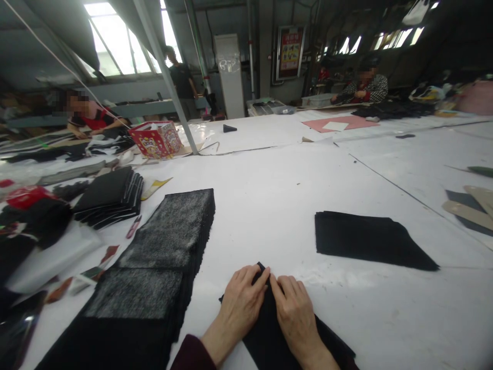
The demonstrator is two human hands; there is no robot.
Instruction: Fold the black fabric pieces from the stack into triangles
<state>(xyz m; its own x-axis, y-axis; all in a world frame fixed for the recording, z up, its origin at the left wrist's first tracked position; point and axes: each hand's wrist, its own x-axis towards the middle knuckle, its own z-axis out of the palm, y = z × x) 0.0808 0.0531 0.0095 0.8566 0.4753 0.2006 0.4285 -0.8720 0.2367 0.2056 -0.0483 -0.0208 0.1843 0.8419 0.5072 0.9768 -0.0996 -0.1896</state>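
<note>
A black fabric piece (265,336) lies on the white table right in front of me, partly covered by my hands. My left hand (241,298) is closed on its far edge, thumb and index finger close to the tip. Beside it my right hand (295,308) presses its fingers together on the same edge, and the two index fingers nearly touch. To the left runs a long stack of black fabric pieces (165,231), its upper part speckled grey. A smaller pile of black cut fabric (365,239) lies flat to the right.
Folded dark fabric (110,192), small scissors-like snips (134,226) and scraps crowd the left side. A red patterned box (156,140) stands by a metal pole (169,82). Beige and grey pieces (472,208) lie at the right edge. Several people work farther back.
</note>
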